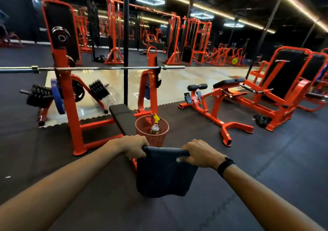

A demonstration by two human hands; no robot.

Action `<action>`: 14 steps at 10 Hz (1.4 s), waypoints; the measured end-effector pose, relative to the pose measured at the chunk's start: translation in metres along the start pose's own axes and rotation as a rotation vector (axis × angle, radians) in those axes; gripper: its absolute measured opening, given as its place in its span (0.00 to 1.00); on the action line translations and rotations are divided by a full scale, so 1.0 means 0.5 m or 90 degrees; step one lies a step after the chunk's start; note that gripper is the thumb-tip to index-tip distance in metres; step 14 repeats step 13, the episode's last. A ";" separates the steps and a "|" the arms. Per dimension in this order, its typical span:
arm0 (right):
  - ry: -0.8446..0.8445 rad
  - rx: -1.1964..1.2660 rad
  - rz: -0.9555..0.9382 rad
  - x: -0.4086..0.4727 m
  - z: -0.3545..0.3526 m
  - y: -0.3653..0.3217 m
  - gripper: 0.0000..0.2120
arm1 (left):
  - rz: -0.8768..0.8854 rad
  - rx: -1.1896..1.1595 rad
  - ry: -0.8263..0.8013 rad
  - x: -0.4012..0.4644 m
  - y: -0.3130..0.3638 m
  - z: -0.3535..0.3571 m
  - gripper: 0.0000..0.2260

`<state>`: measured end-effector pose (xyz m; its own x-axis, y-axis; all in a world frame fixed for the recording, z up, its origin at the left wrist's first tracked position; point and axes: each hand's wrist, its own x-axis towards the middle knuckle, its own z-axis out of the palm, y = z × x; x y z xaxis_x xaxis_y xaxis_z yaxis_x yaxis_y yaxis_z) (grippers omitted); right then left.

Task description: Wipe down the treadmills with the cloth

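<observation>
Head view showed the dark cloth [165, 174] hanging between our hands, left hand [134, 146] and right hand [201, 153] each curled tight around a top corner, likely to spread it for wiping. Just beyond them stood a red basket [160, 138] holding a spray bottle [155, 124]; we saw no treadmill.

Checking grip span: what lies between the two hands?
In the head view, only the dark cloth's top edge spans from left hand to right hand; both grip it.

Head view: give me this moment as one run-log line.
left hand: grips cloth | right hand: grips cloth | cloth: dark, hanging between hands | spray bottle: upright in red basket | treadmills: none visible
</observation>
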<state>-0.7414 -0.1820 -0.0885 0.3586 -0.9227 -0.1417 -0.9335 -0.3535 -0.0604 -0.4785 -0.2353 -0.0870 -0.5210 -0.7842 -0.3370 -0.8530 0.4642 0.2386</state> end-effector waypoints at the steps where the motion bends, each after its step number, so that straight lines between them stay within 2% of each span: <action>1: 0.026 0.009 -0.011 0.085 -0.018 0.063 0.20 | -0.007 0.000 0.020 0.077 -0.023 -0.046 0.07; 2: 0.051 0.026 -0.014 0.221 -0.065 0.164 0.17 | -0.025 0.010 0.073 0.195 -0.052 -0.134 0.08; 4: 0.051 0.068 -0.013 0.426 -0.091 0.268 0.18 | -0.081 0.057 0.179 0.356 -0.119 -0.184 0.15; 7: -0.044 0.072 -0.032 0.691 -0.032 0.342 0.17 | -0.116 0.037 0.127 0.578 -0.278 -0.201 0.12; 9: 0.019 0.016 0.000 0.861 -0.032 0.399 0.15 | -0.142 -0.017 0.160 0.765 -0.391 -0.240 0.16; 10: -0.029 0.025 -0.019 0.942 0.018 0.407 0.16 | -0.171 -0.030 0.128 0.840 -0.448 -0.213 0.22; 11: -0.182 0.080 -0.034 0.981 0.068 0.394 0.21 | -0.178 -0.030 0.017 0.865 -0.502 -0.176 0.26; 12: -0.296 0.166 -0.058 1.042 0.109 0.370 0.21 | -0.189 -0.106 -0.154 0.870 -0.561 -0.123 0.24; 13: -0.300 0.178 -0.081 1.084 0.107 0.361 0.17 | -0.225 -0.178 -0.134 0.865 -0.593 -0.106 0.21; 14: -0.300 0.178 -0.081 1.084 0.107 0.361 0.17 | -0.225 -0.178 -0.134 0.865 -0.593 -0.106 0.21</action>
